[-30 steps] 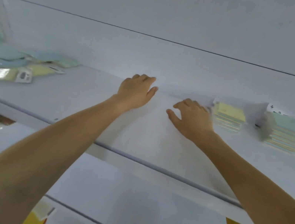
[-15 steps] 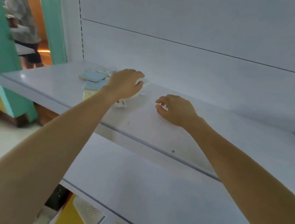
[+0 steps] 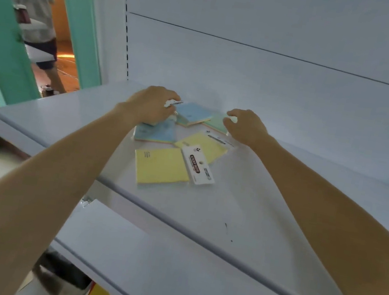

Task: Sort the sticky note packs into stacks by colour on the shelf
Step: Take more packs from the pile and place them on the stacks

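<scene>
White metal shelf [image 3: 267, 211] against a pale back panel [image 3: 286, 21], with a lower shelf [image 3: 167, 271] jutting out beneath. To the left, a teal door frame [image 3: 82, 12] and a person [image 3: 29, 4] standing beyond it.

On the shelf, near its left end, a loose scatter of sticky note packs, not stacked by colour. Closest to the front edge, nearest yellow pack [image 3: 160, 166], flat, with a white header card [image 3: 197, 166] lying along its right side. Just behind, second yellow pack [image 3: 204, 146], partly under that card. Left of it, lower blue pack [image 3: 156, 132], flat, its far edge hidden under the left hand. Further back, upper blue pack [image 3: 192, 114], tilted and overlapping its neighbours. Right of that, green pack [image 3: 216, 124], partly covered.

Left hand [image 3: 150, 106]: fingers curled down, pinching the white tab at the end of the upper blue pack, heel over the lower blue pack.

Right hand [image 3: 246, 126]: fingers curled, thumb and forefinger close together at the green pack's right edge; cannot tell whether gripping or only touching.
</scene>
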Demonstrator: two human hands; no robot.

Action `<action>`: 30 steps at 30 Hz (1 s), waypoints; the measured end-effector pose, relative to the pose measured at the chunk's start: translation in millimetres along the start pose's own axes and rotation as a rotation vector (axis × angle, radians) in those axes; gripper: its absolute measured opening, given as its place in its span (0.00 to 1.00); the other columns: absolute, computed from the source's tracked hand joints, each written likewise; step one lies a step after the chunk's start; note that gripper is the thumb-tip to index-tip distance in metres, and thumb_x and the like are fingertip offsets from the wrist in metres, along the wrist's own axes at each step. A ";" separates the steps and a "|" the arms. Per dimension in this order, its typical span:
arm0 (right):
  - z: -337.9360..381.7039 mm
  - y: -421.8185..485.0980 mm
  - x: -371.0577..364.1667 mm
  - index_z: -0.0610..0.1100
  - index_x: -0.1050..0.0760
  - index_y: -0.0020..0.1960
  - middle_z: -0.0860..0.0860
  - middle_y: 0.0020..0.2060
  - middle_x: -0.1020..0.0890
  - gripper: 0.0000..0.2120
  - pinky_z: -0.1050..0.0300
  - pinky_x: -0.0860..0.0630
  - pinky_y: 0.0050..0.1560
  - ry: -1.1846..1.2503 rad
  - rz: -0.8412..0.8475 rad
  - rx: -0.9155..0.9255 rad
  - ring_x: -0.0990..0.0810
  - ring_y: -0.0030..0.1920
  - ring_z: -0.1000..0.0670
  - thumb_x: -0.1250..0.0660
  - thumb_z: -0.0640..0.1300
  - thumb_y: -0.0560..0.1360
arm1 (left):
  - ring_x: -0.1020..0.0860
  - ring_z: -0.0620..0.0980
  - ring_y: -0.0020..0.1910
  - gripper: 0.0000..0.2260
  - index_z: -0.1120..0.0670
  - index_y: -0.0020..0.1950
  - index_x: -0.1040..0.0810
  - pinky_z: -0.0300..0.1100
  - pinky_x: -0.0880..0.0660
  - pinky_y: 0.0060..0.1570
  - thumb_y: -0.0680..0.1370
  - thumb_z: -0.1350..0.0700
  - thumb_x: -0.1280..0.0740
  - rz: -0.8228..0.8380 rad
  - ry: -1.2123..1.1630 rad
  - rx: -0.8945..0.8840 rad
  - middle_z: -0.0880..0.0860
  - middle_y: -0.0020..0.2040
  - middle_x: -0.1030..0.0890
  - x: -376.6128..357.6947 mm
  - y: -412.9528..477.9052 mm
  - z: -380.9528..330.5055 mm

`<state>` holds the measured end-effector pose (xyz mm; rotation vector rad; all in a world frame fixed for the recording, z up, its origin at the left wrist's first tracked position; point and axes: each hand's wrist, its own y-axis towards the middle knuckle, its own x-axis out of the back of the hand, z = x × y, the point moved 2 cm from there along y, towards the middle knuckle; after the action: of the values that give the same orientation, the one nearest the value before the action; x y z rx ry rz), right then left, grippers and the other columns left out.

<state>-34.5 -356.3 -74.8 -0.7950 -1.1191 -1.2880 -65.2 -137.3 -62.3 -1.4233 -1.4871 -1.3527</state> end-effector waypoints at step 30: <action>3.6 -36.1 13.4 0.47 0.34 0.68 0.39 0.66 0.37 0.29 0.57 0.30 0.51 0.277 -0.103 -0.327 0.29 0.59 0.40 0.29 0.38 0.69 | 0.29 0.52 0.67 0.21 0.52 0.64 0.26 0.44 0.34 0.66 0.73 0.46 0.32 0.359 -0.237 -0.186 0.55 0.68 0.27 -14.3 64.8 4.8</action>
<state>-71.5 -362.9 -65.7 -0.7739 -0.7451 -1.6395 0.9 -145.2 -62.3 -1.9201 -1.1903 -1.1501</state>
